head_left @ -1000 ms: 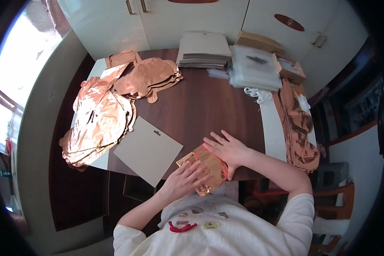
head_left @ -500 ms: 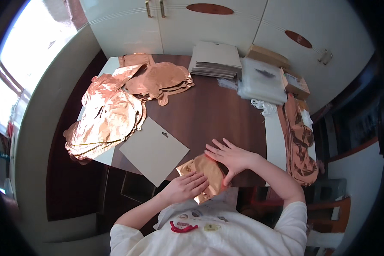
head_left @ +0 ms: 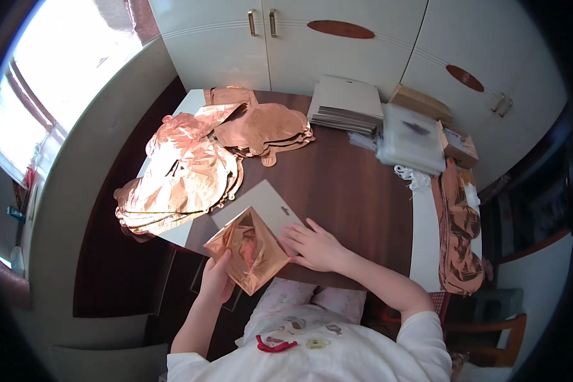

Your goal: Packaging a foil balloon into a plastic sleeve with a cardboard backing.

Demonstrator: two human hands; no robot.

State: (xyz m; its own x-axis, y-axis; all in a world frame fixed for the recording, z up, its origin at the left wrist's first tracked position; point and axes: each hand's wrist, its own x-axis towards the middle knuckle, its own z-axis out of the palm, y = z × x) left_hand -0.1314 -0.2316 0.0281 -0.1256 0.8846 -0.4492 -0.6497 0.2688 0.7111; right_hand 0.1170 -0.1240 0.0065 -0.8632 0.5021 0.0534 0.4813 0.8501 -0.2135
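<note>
A folded rose-gold foil balloon (head_left: 270,260) is lifted above the table's near edge. My left hand (head_left: 218,278) pinches it at its lower left side, thumb in front and the other fingers behind. Beneath it lies a grey-white card (head_left: 267,196) with a hanging slot, partly covered by the balloon. My right hand (head_left: 318,247) rests by the card's right edge, fingers stretched out beside the balloon's right corner. Whether its fingertips touch the card or the foil I cannot tell.
Stacked rose-gold foil balloons (head_left: 191,178) spread over the table's left. At the back stand a pile of cards (head_left: 347,99), clear plastic bags (head_left: 410,140) and a small open box (head_left: 459,143). White cord (head_left: 414,178) and more foil (head_left: 455,235) lie at the right.
My left hand has raised the folded balloon off the table edge and moved it left over the card. My right hand has come off the balloon and shifted left towards the card.
</note>
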